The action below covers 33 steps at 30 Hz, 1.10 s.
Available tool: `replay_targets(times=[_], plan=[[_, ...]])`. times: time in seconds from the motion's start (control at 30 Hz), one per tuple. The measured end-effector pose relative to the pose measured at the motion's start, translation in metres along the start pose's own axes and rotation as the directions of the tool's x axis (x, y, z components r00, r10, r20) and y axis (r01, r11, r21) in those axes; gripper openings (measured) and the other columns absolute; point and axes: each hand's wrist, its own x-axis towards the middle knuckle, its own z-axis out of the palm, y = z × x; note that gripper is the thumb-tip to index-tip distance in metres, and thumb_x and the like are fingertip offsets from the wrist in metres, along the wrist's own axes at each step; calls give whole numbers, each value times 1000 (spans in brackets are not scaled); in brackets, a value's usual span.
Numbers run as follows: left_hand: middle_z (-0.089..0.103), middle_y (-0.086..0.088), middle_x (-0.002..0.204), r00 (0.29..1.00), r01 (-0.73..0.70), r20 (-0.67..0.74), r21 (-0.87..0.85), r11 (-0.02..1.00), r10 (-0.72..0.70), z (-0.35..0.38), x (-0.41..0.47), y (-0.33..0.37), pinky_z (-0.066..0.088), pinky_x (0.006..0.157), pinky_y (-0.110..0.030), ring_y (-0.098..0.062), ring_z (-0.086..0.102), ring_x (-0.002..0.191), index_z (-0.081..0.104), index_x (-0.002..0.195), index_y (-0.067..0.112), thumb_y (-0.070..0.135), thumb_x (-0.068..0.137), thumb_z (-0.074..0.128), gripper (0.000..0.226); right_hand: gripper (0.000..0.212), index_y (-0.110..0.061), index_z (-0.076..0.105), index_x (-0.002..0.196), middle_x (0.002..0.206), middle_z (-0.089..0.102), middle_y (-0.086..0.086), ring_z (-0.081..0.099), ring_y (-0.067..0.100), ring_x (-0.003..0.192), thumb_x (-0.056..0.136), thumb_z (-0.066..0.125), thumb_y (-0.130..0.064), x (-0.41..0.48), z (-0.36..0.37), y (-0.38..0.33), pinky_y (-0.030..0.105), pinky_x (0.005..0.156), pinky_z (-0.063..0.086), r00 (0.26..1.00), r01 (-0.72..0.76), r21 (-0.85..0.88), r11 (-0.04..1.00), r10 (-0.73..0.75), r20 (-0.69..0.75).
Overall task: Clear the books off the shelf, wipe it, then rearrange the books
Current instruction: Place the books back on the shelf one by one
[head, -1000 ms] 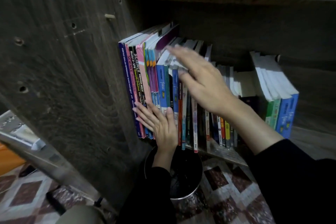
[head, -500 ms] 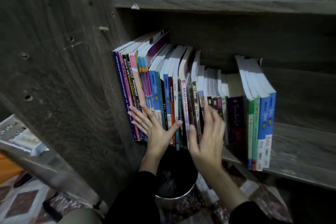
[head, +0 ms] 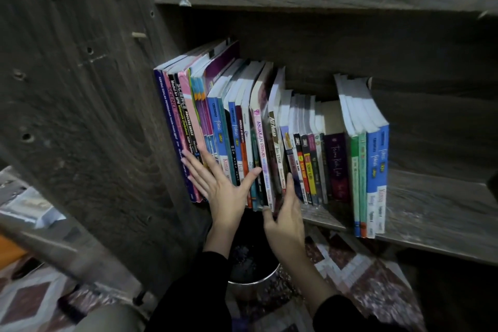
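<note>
Bracing the left block of books [head: 215, 121] was the left hand [head: 223, 191]: fingers straight and spread, palm flat on the lower spines, holding nothing. My read is that it kept that block upright against the side panel [head: 94, 116] while its neighbours got pulled.

Right hand [head: 285, 221] sat low at the near edge of the shelf [head: 436, 213]. The thumb was on the foot of one spine and the index finger ran up a spine a couple of books to the right, so it pinched a thin batch between them. The other fingers were hidden, so I couldn't tell how deep they reached.

All books stood on the shelf, packed to the left and leaning left. A green-and-blue set [head: 373, 170] stood at the right end of the row, with bare board further right.

Clearing looked barely begun; nothing was off the shelf and no cloth was in view.

Risk: pulling the batch opens a gap, and the short books [head: 310, 164] to its right could tip into it. The bin [head: 250, 269] on the floor right under the hands would catch anything dropped.
</note>
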Motion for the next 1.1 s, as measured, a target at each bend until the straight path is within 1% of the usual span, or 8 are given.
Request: replay_targets(times=[0.1,0.17,0.3,0.4,0.5,0.7,0.87,1.1], plan=[[-10,-13,159,996,-71,-51,15,997,72,-14,-4,5,5,117,-52,-28,-7,147,1,154,21,74,74,53,108,61,-21,30,146,132,46,10,44,23,122,90,51,-12,-4,-15,-7,36,98,37,957,166,44,985,-150,-249],[6,-12,157,968,-212,-129,28,977,214,-25,-2,12,12,116,-50,-31,6,145,17,151,20,54,82,62,90,46,-16,41,135,122,49,9,44,19,115,89,46,-17,0,-28,-28,28,97,34,833,408,-31,913,-386,-396],[22,-15,153,878,-447,-152,78,891,454,-45,14,37,9,120,-37,-31,15,145,32,144,14,32,90,61,65,50,-11,39,140,142,42,9,34,23,134,91,45,-17,31,-63,-93,30,113,22,611,696,-263,668,-744,-270],[23,-14,155,852,-511,-46,143,847,522,-52,26,50,14,119,-47,-31,11,146,27,147,15,32,90,54,65,58,-16,36,147,153,36,3,22,21,146,90,43,-19,53,-87,-120,40,118,15,639,728,-404,554,-761,107],[22,-8,158,860,-506,51,207,837,508,-53,32,54,18,116,-56,-29,7,147,19,149,23,30,88,63,76,60,-24,37,146,152,38,-4,24,20,145,87,46,-14,64,-107,-120,42,118,14,687,704,-472,530,-677,265],[19,-6,159,868,-495,99,243,834,486,-57,34,55,19,115,-59,-28,4,148,15,150,28,18,84,72,88,64,-28,38,143,149,43,-6,35,15,140,84,51,-8,60,-120,-125,43,117,19,728,666,-492,560,-631,268],[33,-16,143,826,-544,42,321,775,562,-61,21,62,22,113,-48,-33,20,139,49,135,17,17,83,69,56,63,-29,40,142,144,48,-9,60,18,114,84,50,-6,50,-124,-130,39,103,40,763,628,-478,613,-607,223],[13,-17,151,891,-426,140,586,689,431,-37,9,71,-7,112,-59,-44,1,142,48,137,12,33,69,75,76,64,-28,40,142,140,53,-8,61,23,110,84,51,-4,45,-124,-131,37,98,41,769,615,-494,615,-606,204]])
